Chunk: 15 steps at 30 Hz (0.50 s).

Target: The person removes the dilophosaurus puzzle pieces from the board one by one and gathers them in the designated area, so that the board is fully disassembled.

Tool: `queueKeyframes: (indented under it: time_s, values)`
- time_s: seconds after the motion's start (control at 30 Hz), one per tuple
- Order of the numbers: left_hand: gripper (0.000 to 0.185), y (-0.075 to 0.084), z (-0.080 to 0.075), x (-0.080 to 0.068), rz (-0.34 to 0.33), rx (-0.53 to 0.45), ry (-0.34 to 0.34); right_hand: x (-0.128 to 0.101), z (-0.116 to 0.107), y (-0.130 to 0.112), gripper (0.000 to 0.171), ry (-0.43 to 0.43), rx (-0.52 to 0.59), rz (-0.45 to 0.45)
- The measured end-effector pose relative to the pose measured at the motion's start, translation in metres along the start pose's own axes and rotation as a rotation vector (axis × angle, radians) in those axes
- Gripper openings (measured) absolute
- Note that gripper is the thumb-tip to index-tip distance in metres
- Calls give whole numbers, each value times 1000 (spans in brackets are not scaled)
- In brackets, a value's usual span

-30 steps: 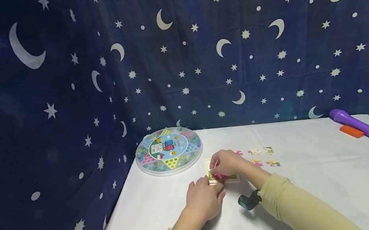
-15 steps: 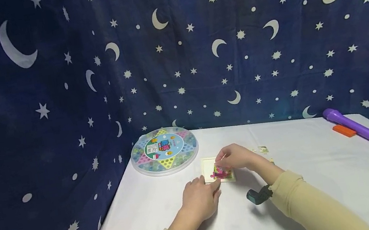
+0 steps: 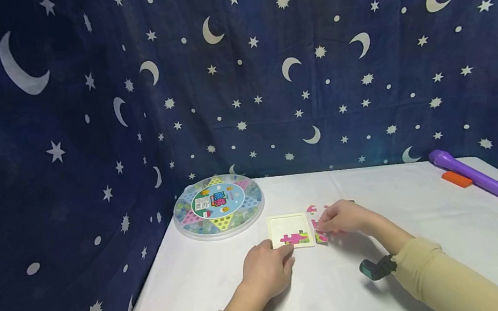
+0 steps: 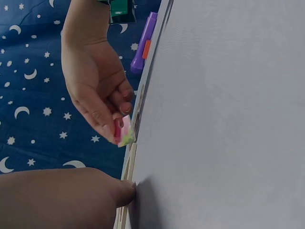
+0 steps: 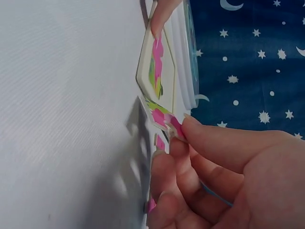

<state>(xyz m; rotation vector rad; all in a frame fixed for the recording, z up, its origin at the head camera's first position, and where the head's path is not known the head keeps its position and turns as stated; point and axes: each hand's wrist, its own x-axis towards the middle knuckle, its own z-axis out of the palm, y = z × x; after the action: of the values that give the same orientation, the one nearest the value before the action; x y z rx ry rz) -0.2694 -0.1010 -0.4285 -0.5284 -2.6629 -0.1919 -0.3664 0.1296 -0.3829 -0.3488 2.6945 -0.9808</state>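
On the white counter (image 3: 437,234) the square puzzle tray (image 3: 290,230) holds 1 pink piece, the left hand (image 3: 264,270) rests loose fingers against its near left corner, and the right hand (image 3: 344,216) pinches another puzzle piece (image 4: 125,135) in its fingers just right of the tray, the round marble game case (image 3: 218,205) behind.

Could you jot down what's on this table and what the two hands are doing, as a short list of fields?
Surface: white table
Backdrop: dark blue cloth with moons and stars
Left hand: fingertips touch the square cream puzzle tray
Right hand: pinches a pink-and-green jigsaw piece beside the tray
In tray: one pink piece
Far left: round clear plastic game case
Far right: purple plastic torch-like stick, small orange block
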Motion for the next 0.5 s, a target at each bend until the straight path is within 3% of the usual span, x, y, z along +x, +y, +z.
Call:
queueKeyframes:
  time_s: [0.3,0.5]
  values:
    - [28,1,3,-1,-19,-13,31,-1,3,7,17,44,-116,-3]
    - [28,1,3,0,5,0,55,0,8,6,17,94,-137,-17]
